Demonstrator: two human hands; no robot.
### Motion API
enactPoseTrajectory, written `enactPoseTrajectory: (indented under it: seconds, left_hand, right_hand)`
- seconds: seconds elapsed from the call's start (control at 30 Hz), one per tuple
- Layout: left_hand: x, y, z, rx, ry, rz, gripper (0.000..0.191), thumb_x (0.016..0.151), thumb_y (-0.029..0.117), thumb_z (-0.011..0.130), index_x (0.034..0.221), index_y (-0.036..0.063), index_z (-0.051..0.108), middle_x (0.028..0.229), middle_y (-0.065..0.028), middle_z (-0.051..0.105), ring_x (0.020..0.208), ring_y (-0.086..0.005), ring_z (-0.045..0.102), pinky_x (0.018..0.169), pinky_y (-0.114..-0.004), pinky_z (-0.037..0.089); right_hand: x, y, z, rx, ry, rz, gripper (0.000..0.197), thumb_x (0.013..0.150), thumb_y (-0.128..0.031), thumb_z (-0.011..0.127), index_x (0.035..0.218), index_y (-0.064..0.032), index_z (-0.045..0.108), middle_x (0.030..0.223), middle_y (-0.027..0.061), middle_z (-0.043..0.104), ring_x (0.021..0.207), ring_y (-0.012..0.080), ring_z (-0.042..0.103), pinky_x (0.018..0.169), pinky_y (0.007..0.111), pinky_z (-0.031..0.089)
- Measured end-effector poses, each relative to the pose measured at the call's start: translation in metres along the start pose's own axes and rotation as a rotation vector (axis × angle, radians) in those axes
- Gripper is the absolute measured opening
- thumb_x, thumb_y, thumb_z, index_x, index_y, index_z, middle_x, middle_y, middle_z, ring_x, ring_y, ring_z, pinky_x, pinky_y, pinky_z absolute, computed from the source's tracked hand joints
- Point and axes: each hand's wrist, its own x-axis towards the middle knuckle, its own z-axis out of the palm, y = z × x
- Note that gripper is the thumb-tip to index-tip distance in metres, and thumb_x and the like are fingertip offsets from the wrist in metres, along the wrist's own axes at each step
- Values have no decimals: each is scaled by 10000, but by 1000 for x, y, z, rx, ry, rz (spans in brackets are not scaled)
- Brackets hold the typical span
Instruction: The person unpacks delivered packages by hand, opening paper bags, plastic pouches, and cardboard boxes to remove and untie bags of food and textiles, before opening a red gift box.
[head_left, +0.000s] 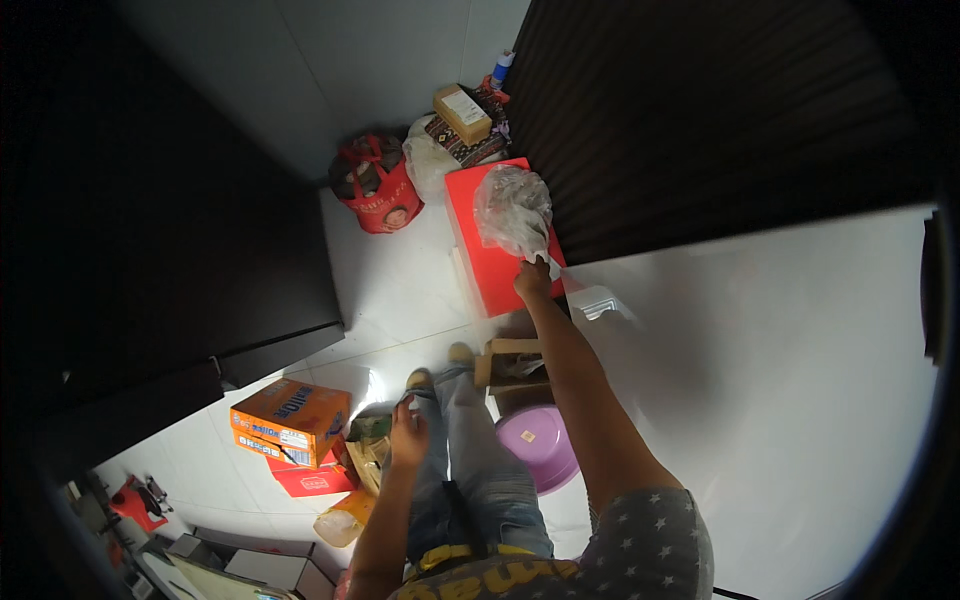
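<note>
My right hand (533, 277) is stretched forward and grips the gathered neck of a clear plastic bag (513, 210). The bag rests on, or hangs just over, a red box (499, 281); I cannot tell which. What the bag contains is unclear. My left hand (409, 435) hangs in front of my jeans with its fingers loosely bent and nothing in it. An open cardboard box (514, 346) with something inside stands on the floor below my right forearm. Next to it is a purple plastic basin (536, 442), partly hidden by my right arm.
A red tote bag (386, 199) and a small cardboard parcel (463, 112) on a patterned cloth lie by the wall. An orange carton (289, 424) sits on a red box (315, 478) at left. Dark furniture (225, 247) and a white panel (750, 337) flank me.
</note>
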Motion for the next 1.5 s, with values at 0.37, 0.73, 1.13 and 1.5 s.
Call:
enactPoseTrajectory:
  seconds: [0.37,0.73,1.13,1.5]
  left_hand:
    - [13,-28,19,50,29,-211,449,705,-48,458,1152,-6,442,1059,-172,529,863,-276,562,745,-350,480]
    - [32,7,29,-6,-21,-250,472,720,-38,445,1188,23,430,1092,-172,513,822,-260,585,736,-343,488]
    - [36,32,29,49,-59,-234,375,759,-5,475,1131,39,467,1092,-167,502,833,-274,581,741,-360,472]
    - [47,48,27,86,-51,-108,322,753,-4,475,1074,18,497,1082,-194,513,976,-354,516,823,-388,441]
  right_hand:
    - [83,-1,36,-282,-267,135,346,756,-202,544,1089,-113,571,1293,105,415,1178,318,389,903,441,410]
    - [45,-71,37,907,64,-403,276,648,40,587,917,-23,574,899,141,582,863,293,564,732,351,474]
    - [169,-49,-110,1029,335,-105,144,701,4,621,844,-4,642,749,45,633,670,107,572,626,234,458]
    - [168,-104,-152,982,-222,-229,251,722,47,603,972,33,591,887,89,616,774,150,593,678,244,471]
